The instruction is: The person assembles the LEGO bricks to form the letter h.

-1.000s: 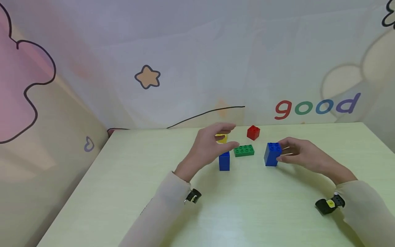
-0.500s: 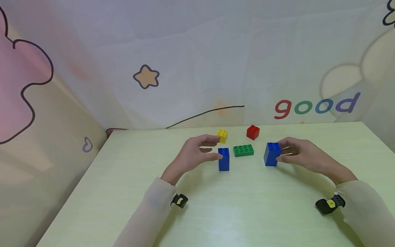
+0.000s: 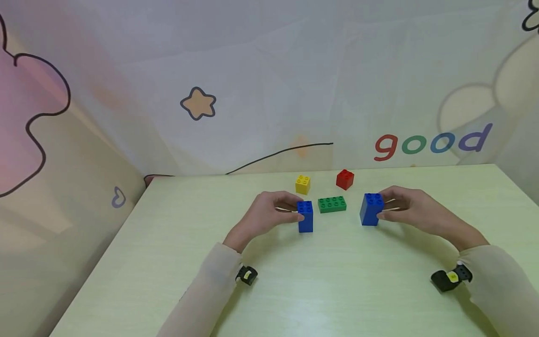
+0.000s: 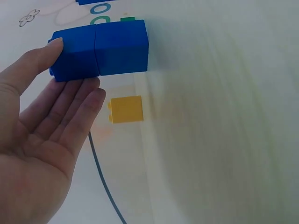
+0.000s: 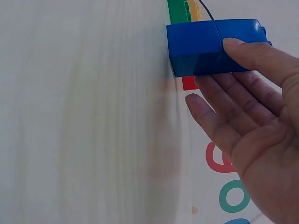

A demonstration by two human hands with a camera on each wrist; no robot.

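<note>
A left hand [image 3: 265, 213] pinches one blue stack [image 3: 307, 224] by its sides and a right hand [image 3: 417, 210] grips another blue stack [image 3: 369, 213] likewise, each closed to block width, apparently to steady them upright on the bench [image 3: 337, 281], top studs [image 3: 373, 196] uncovered.

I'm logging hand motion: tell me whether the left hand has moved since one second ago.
Yes: in the head view, the left hand has moved left and lower in the picture, away from the green eight-stud toy brick.
</note>
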